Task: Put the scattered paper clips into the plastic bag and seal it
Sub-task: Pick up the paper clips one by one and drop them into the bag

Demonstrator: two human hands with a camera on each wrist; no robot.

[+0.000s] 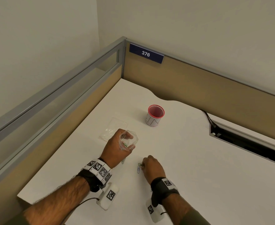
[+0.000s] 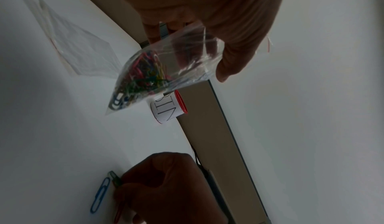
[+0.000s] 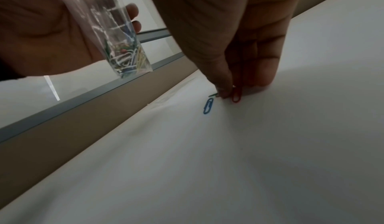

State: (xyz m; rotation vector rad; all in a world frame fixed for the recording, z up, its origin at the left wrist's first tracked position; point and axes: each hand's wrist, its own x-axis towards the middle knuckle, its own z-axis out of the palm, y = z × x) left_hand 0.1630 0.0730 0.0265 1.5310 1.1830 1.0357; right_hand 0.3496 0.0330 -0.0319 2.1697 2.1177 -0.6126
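Note:
My left hand (image 1: 117, 148) holds a small clear plastic bag (image 1: 128, 142) above the white desk, mouth up and open; several coloured paper clips (image 2: 139, 78) lie in its bottom corner (image 3: 126, 61). My right hand (image 1: 151, 166) is down on the desk, fingertips (image 3: 225, 91) pinching a green paper clip (image 1: 140, 164) (image 2: 115, 178) while a red clip (image 3: 236, 94) hangs between the fingers. A blue paper clip (image 1: 138, 169) (image 2: 99, 194) (image 3: 208, 106) lies flat on the desk just left of those fingertips.
A second clear bag (image 1: 114, 129) lies flat on the desk beyond my left hand. A red-rimmed cup (image 1: 155, 115) stands farther back. Partition walls (image 1: 198, 88) close the desk's left and far sides; a cable slot (image 1: 247, 140) opens at right.

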